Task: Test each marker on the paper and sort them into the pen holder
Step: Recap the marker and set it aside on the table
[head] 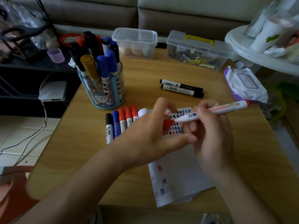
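Right grip (pixel 212 135) curls round a marker (pixel 226 108); left grip (pixel 145 136) pinches a blurred red piece (pixel 167 125). Both cover part of the paper (pixel 182 175).

One wide-angle camera sits on the person's head, facing forward and down over the desk (pixel 84 143). It is close: both forearms enter from the bottom edge, and the left hand (pixel 150 135) and right hand (pixel 212 136) meet near mid-frame. A sofa (pixel 97 12) lines the top edge, bowed by the lens.

Home living room: sofa (pixel 100 15), wooden table (pixel 142 73).
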